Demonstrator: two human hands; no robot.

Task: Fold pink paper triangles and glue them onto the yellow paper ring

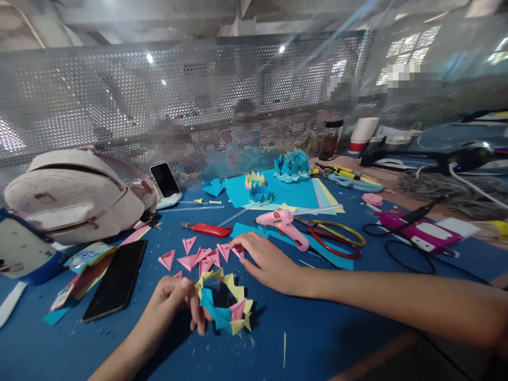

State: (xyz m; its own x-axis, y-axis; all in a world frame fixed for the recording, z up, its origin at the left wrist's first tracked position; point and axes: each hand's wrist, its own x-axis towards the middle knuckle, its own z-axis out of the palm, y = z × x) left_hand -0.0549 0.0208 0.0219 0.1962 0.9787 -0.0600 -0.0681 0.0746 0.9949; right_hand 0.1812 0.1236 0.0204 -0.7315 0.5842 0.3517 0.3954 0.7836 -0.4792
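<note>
My left hand (174, 302) is closed on a ring of folded paper units (224, 299) in yellow, blue and pink, held just above the blue table (317, 338). My right hand (266, 260) reaches forward with its fingers stretched out flat, the fingertips touching a pink folded triangle (237, 248) at the right end of a scatter of several pink triangles (200, 256). The right palm lies down on the table just behind the ring.
A pink glue gun (286, 225), scissors (337, 238) and a red utility knife (208, 229) lie beyond my hands. A black phone (117, 280) and a white backpack (75, 193) sit at left. Finished paper flowers (291, 165) stand by the mesh wall. Cables and a pink device (416, 233) are at right.
</note>
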